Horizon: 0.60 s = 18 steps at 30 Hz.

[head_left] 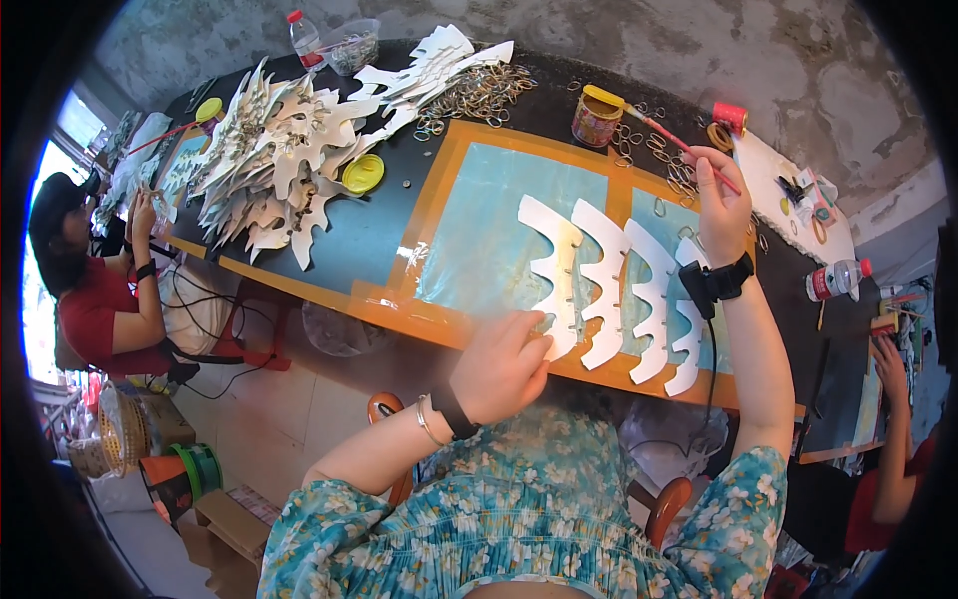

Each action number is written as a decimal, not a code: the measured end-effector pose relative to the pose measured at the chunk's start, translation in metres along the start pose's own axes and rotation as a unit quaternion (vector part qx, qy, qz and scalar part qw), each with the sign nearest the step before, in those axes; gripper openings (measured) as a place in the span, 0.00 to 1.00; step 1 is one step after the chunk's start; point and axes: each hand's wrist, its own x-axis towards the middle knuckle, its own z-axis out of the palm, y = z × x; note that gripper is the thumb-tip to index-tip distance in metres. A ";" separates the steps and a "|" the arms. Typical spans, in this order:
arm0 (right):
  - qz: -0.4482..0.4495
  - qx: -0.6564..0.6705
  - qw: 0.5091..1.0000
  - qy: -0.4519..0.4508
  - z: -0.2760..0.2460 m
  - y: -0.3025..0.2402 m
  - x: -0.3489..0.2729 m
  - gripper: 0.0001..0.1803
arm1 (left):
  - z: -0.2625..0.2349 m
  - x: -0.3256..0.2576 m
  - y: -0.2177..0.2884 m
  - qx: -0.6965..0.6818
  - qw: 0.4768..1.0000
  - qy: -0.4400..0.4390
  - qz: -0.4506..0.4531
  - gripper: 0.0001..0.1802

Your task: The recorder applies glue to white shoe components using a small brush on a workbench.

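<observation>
My right hand [720, 205] is closed around the red handle of a brush [667, 133], whose yellow-coated end is at the rim of an open glue-like can [596, 122]. Several white scalloped cut pieces lie side by side on a light-blue sheet [489, 220] framed with brown tape. With fingers curled together, my left hand [504, 367] grips the near end of the leftmost white piece [552, 262]. That piece carries a yellowish smear near its upper part. The rightmost white piece [689, 339] is partly covered by my right wrist and its strap.
A heap of white jagged pieces [274, 165] and a yellow lid [363, 174] lie left, metal rings [479, 95] at the back. Bottles stand far left [305, 42] and right [838, 281]. A red spool [729, 118] sits back right. Co-workers [110, 299] work at both sides.
</observation>
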 end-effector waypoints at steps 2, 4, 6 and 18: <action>-0.021 -0.022 1.000 -0.004 -0.001 -0.004 0.003 0.10 | 0.000 0.000 0.001 0.000 1.000 -0.001 0.000 0.16; -0.042 -0.047 0.998 -0.009 0.001 -0.007 0.006 0.10 | 0.000 -0.001 0.001 0.001 1.000 0.005 -0.001 0.16; -0.070 -0.060 0.996 -0.012 0.003 -0.007 0.010 0.10 | 0.000 -0.001 0.001 0.003 1.000 0.007 0.000 0.16; -0.099 -0.090 0.991 0.005 0.017 -0.011 0.022 0.09 | 0.001 -0.001 0.000 0.003 1.000 0.013 0.005 0.16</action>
